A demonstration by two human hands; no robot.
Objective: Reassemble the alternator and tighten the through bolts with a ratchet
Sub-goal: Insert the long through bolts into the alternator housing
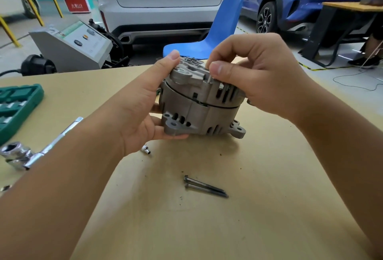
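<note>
The alternator [201, 102] stands on the tan surface [259, 208], its left side cupped in the curled fingers of the left hand [145, 110], while the right hand [255, 77] pinches a through bolt [209, 78] at the top housing; if the two halves are not lined up, that bolt could bind or cross-thread, and the casing looks liable to tip if the left hand slackens. Two more bolts [205, 186] lie loose nearer the person, free to roll, with a ratchet [41, 148] and green socket case [16, 108] at left, and beyond are a blue chair [219, 30], parked cars and a grey machine [72, 46]
</note>
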